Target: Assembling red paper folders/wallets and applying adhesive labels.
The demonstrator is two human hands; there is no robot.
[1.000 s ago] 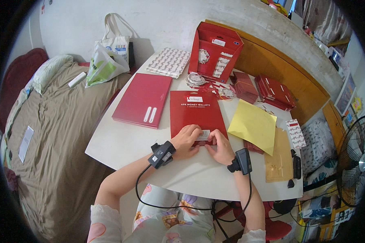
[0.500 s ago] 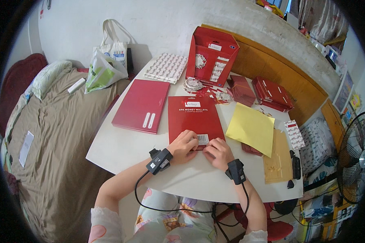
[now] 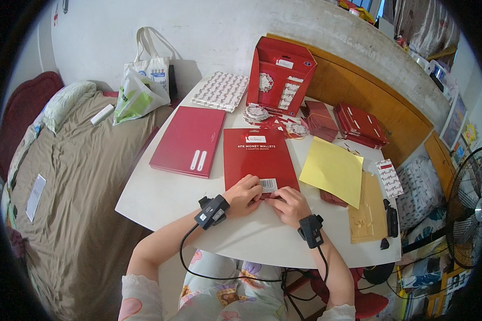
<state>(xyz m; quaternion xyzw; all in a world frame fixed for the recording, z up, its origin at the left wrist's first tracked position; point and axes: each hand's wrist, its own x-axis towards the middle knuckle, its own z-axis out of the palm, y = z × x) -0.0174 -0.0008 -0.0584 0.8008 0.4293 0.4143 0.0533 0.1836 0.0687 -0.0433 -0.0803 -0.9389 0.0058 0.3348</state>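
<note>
A flat red cardboard packaging sheet [image 3: 260, 160] with a barcode label near its lower edge lies on the white table in front of me. My left hand [image 3: 245, 193] is closed at its bottom edge, left of the label, fingers curled and pinching the card. Just to the right, my right hand [image 3: 288, 206] pinches the same edge, its fingertips close to those of the left. The fingers hide most of that bottom edge, so I cannot tell whether it is folded. Both wrists carry black strapped devices with cables.
A stack of red cards [image 3: 190, 140] lies to the left, a patterned white stack [image 3: 221, 90] behind it. An open red display box [image 3: 281, 75] stands at the back. On the right are a yellow sheet [image 3: 332, 170], red bundles [image 3: 359, 124], a tan template [image 3: 368, 214] and a fan [image 3: 468, 206].
My right hand has shifted slightly left along the bottom edge, nearer my left hand. The left hand keeps its place on the card.
</note>
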